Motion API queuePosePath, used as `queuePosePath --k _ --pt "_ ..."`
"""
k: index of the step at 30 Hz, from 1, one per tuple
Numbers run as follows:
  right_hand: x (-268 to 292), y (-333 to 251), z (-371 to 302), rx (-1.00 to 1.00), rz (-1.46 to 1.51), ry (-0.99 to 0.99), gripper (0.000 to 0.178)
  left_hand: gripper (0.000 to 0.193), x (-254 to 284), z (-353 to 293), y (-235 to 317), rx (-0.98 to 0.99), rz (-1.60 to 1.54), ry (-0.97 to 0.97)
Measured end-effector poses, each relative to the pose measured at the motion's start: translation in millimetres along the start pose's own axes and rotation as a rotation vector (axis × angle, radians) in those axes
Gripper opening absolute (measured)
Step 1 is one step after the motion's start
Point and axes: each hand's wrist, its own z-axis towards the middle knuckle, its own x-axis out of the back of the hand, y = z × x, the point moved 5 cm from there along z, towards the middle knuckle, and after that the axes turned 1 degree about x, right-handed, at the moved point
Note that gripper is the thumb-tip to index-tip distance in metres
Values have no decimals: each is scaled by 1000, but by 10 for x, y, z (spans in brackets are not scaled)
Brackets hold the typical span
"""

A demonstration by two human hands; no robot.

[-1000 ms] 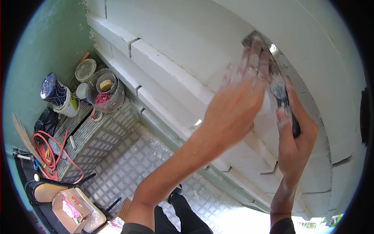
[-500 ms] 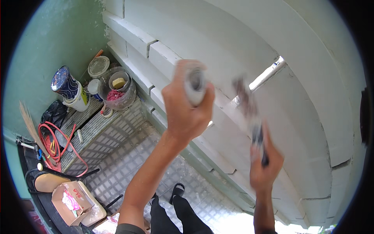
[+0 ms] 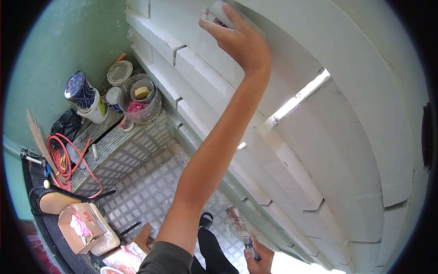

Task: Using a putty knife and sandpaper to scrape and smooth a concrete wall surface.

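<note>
My left hand reaches up to the white slatted panel, its fingers curled round a pale, rounded, cup-like thing. The hand hides much of that thing, so its exact kind does not show. Low in the view, my right hand grips a putty knife by its dark handle. Its blade, smeared with white and brown, points up and to the left, apart from the panel. A bright slit runs between two boards to the right of my left forearm.
At the left, a ribbed bench bears paint buckets, a clear tub and a red hose. Nearer stand a chair and an open cardboard box. The tiled floor lies below, beside a green wall.
My left hand has moved up along the panel with the pale thing. My right hand has dropped down and left with the putty knife, away from the slit.
</note>
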Motion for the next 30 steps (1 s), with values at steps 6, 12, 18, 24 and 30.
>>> queuePosePath --k 6,12,18,24,30 --pt "134 162 17 -90 -18 -41 57 52 -55 40 10 -80 76 38" --pt "243 311 -8 -171 1 -64 57 45 -43 -100 174 -118 361 -273" --pt "206 527 -116 -143 -36 -51 56 56 -220 -630 -156 -368 466 -152" --pt "261 446 0 -184 1 -85 58 83 -134 -1060 101 -358 434 -496" --pt "301 563 32 -98 -23 -85 59 119 43 -923 401 -437 588 -901"
